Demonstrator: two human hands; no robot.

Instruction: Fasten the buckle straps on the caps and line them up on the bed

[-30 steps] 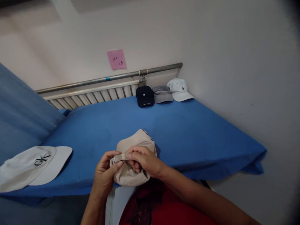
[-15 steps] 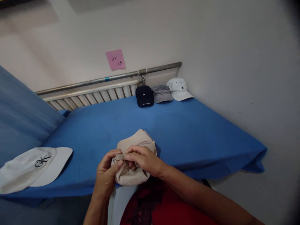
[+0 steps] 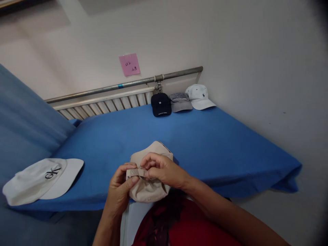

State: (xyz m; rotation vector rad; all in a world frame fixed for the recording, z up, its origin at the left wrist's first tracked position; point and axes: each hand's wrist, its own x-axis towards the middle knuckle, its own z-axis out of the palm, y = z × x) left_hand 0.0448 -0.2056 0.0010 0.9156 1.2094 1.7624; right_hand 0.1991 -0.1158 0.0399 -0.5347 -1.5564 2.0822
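A beige cap (image 3: 147, 188) is held over the near edge of the blue bed (image 3: 159, 136), its brim pointing away from me. My left hand (image 3: 120, 189) grips the cap's back on the left, thumb on the beige strap (image 3: 134, 172). My right hand (image 3: 164, 171) pinches the same strap from the right, fingers curled over it. Both hands are closed on the cap.
A white cap with a black logo (image 3: 42, 179) lies at the bed's near left. At the far end, against the metal rail (image 3: 123, 84), sit a navy cap (image 3: 161, 104), a grey cap (image 3: 180, 101) and a white cap (image 3: 200, 97). A pink note (image 3: 129, 64) hangs on the wall.
My fingers have worked along the strap, drawing it shorter at the cap's back. The view has shifted slightly to the left. The cap stays in place.
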